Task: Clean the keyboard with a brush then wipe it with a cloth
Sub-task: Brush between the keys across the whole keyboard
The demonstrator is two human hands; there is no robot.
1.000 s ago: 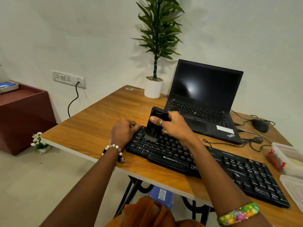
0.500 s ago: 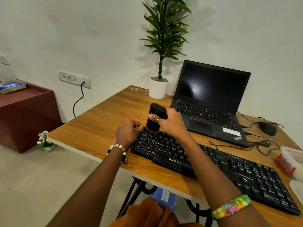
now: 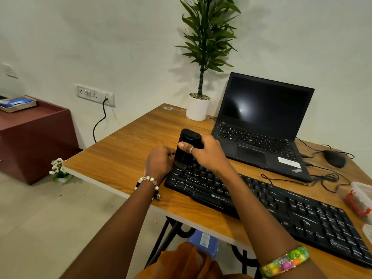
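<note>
Since a second ago, your right hand (image 3: pixel 207 153) has carried the black brush (image 3: pixel 188 147) from the upper key rows to the far left corner of the black external keyboard (image 3: pixel 271 206), and it now stands more upright, bristles down on that corner, near frame centre. Your fingers and thumb are wrapped round the brush body. Your left hand (image 3: pixel 160 163) sits curled at the keyboard's left end, steadying it; whether it clamps the edge or only presses there cannot be told.

Progress, as a judgement: you are in the brushing stage, working the left end. The long run of keys toward the lower right of the frame shows no brush near it, and whether it has been covered cannot be read. Wiping is not yet begun, and no cloth is visible on the wooden desk (image 3: pixel 124 156).

Containers: a clear plastic box (image 3: pixel 361 200) with a red clasp lies at the right edge of the frame, its contents too indistinct to name. A white pot (image 3: pixel 197 108) at upper centre holds a green plant over pebbles. A shallow tray (image 3: pixel 18 104) at the left edge, on a maroon cabinet (image 3: pixel 34 137), holds something blue.
</note>
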